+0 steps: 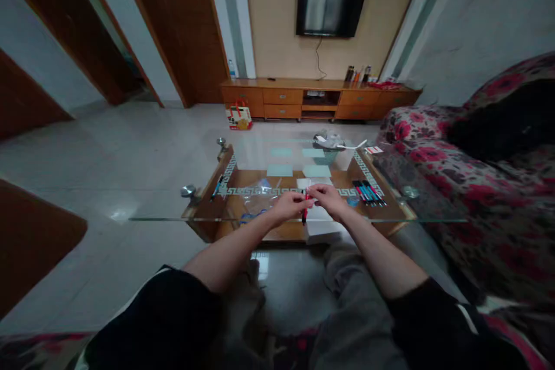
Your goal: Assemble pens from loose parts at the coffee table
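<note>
Above the front of the glass table, both my hands meet at a thin red and black pen [304, 215]. My left hand [290, 208] pinches its middle from the left side, with the fingertips closed. Against its upper end, the fingers of my right hand [328, 199] are pressed together; they hide part of the pen. Beneath the hands are a white box [323, 233] and white sheets. Several pens [368, 193] with blue, red and black bodies lie side by side to the right. On the left are a few blue and black pens [217, 187].
A clear plastic bag [259, 195] lies left of my hands. On the glass tabletop [255, 156], a bowl-like container [328, 141] holds crumpled plastic near the far right. A floral sofa [422, 144] borders the table's right side. A television cabinet [281, 98] stands beyond.
</note>
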Demonstrator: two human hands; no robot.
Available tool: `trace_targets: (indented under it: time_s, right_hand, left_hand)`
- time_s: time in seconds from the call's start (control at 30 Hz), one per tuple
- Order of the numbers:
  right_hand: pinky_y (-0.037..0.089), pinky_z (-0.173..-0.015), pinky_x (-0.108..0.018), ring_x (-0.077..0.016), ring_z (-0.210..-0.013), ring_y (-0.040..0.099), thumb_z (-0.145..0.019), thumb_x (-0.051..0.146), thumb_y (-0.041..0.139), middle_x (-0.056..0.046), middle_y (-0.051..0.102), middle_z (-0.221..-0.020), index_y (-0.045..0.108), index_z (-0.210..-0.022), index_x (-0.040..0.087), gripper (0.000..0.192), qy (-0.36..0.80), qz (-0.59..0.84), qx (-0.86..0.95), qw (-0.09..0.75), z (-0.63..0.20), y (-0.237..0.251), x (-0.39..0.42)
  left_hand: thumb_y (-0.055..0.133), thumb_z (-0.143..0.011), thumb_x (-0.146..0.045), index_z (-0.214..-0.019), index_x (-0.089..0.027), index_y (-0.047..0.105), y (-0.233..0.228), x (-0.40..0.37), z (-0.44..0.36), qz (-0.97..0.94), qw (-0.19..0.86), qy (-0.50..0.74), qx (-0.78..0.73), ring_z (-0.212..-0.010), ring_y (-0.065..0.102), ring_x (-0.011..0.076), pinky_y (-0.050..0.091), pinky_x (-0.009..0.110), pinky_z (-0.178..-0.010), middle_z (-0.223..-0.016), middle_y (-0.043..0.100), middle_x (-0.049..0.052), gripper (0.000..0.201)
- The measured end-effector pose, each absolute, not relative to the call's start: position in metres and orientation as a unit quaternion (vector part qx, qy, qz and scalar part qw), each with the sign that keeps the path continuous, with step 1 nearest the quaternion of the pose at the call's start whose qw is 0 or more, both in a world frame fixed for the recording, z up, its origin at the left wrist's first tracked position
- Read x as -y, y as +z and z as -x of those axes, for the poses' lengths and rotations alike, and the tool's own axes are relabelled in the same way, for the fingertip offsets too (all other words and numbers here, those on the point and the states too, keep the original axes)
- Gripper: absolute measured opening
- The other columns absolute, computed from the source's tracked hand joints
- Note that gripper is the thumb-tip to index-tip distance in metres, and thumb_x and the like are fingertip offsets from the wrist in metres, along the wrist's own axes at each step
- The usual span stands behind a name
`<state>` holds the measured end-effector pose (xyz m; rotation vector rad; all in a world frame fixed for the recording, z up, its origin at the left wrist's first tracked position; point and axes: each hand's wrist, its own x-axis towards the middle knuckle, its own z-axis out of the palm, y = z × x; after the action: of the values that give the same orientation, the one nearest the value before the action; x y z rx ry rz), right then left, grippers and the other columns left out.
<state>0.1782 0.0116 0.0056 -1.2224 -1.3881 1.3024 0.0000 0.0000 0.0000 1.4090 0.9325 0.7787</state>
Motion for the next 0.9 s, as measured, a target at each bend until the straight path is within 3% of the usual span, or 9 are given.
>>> trace_targets:
  time_s: [0.4,0.6,0.9]
  right_hand:
    - [0.041,-0.053,-0.027,-0.0117,-0.054,0.054,-0.067,0.055,0.078,0.000,0.066,-0.067,0.068,-0.076,0.018,0.039,0.542,0.467,0.536,0.449,-0.175,0.008,-0.007]
    - [0.042,-0.054,-0.026,-0.0133,-0.059,0.055,-0.065,0.061,0.078,-0.001,0.066,-0.068,0.068,-0.078,0.019,0.045,0.527,0.468,0.546,0.454,-0.176,0.014,-0.003]
    - [0.042,-0.057,-0.027,-0.0118,-0.059,0.054,-0.071,0.055,0.077,0.000,0.066,-0.070,0.068,-0.080,0.019,0.038,0.539,0.449,0.551,0.452,-0.178,0.015,-0.002]
  left_hand:
    - [0.072,-0.077,-0.054,-0.086,-0.009,0.070,0.008,0.005,-0.002,-0.569,0.670,0.313,-0.359,-0.061,0.055,0.0096,0.046,0.022,-0.060,-0.068,0.060,0.002,0.046]
    - [0.072,-0.082,-0.050,-0.100,-0.017,0.060,0.012,0.010,0.001,-0.487,0.766,0.288,-0.306,-0.078,0.063,0.0141,0.059,0.040,-0.072,-0.104,0.063,0.010,0.040]
    - [0.067,-0.086,-0.049,-0.104,-0.019,0.056,0.013,0.009,0.004,-0.476,0.788,0.271,-0.280,-0.082,0.066,0.0160,0.060,0.050,-0.077,-0.108,0.061,0.010,0.037]
